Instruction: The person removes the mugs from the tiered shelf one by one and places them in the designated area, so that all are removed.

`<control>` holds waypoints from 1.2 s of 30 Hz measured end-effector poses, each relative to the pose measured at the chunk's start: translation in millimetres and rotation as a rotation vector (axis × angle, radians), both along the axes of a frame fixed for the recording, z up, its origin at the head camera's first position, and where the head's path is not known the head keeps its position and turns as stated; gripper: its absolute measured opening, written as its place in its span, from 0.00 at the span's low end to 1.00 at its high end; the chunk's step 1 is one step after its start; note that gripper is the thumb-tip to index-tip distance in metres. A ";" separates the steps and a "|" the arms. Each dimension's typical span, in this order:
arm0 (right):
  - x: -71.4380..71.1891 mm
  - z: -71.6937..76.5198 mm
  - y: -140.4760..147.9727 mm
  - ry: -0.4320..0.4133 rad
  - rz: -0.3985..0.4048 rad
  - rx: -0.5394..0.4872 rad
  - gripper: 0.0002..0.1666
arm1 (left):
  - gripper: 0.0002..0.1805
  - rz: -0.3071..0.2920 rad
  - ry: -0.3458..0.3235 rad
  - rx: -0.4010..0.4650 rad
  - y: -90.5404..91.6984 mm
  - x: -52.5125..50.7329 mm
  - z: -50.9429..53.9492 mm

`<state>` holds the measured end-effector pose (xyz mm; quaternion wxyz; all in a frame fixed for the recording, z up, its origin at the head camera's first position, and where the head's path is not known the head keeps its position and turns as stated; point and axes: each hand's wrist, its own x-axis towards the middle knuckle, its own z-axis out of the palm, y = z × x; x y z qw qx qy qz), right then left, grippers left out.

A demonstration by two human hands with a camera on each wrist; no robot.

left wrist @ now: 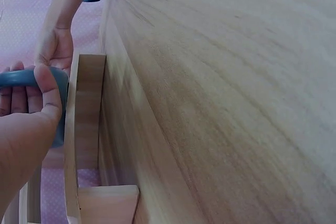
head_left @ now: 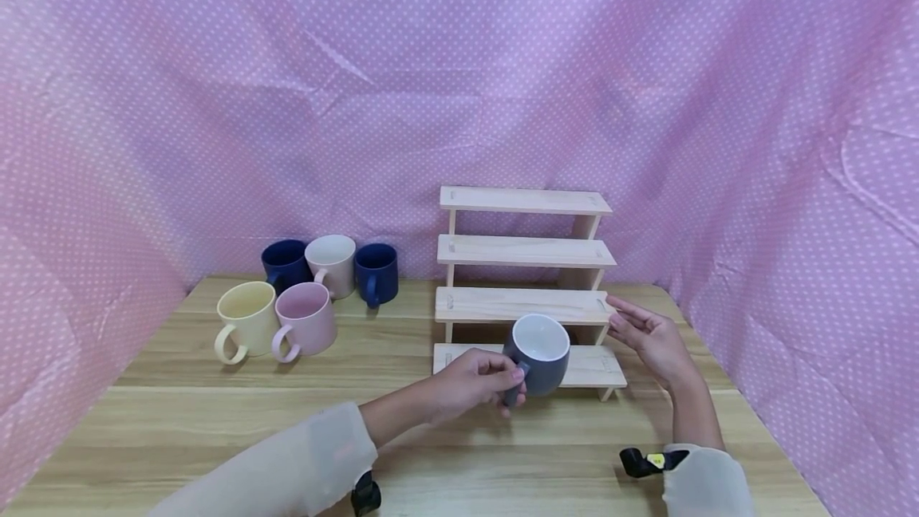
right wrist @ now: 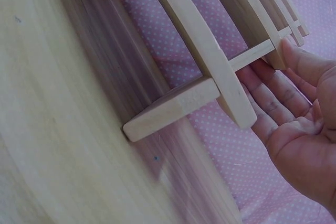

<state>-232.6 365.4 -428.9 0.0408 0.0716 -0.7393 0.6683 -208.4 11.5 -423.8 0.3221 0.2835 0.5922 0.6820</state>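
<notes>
My left hand grips the handle of a grey mug with a white inside. The mug is upright at the right half of the lowest step of a four-step wooden display shelf. In the left wrist view, the mug is close against that step's board; whether it bears its weight there I cannot tell. At the shelf's right side, my right hand holds the end of the second step from the bottom. The right wrist view has its thumb on the board end, with the fingers reaching behind the support.
Left on the wooden table stand a yellow mug, a pink mug, a pale pink mug and two dark blue mugs, one by the yellow mug, the other farther right. Pink dotted cloth hangs behind and at both sides.
</notes>
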 end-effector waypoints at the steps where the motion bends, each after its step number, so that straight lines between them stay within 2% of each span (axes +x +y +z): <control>1: -0.1 -0.2 0.5 0.003 0.007 0.002 0.35 | 0.16 0.005 0.000 0.002 -0.1 -0.2 0.0; 8: 0.9 0.5 -0.6 0.005 0.010 -0.013 0.34 | 0.15 0.043 0.003 0.023 -3.1 0.3 1.3; 18: 3.4 2.5 -2.3 0.002 0.017 -0.004 0.35 | 0.17 0.029 0.034 0.057 -15.6 -2.6 4.3; 28: 1.1 0.6 1.1 -0.001 0.021 0.014 0.34 | 0.19 0.056 0.034 0.061 -33.6 -1.9 15.0; 36: -0.3 -2.4 3.9 0.011 0.034 0.010 0.34 | 0.21 0.067 0.074 0.068 -61.9 -3.2 27.9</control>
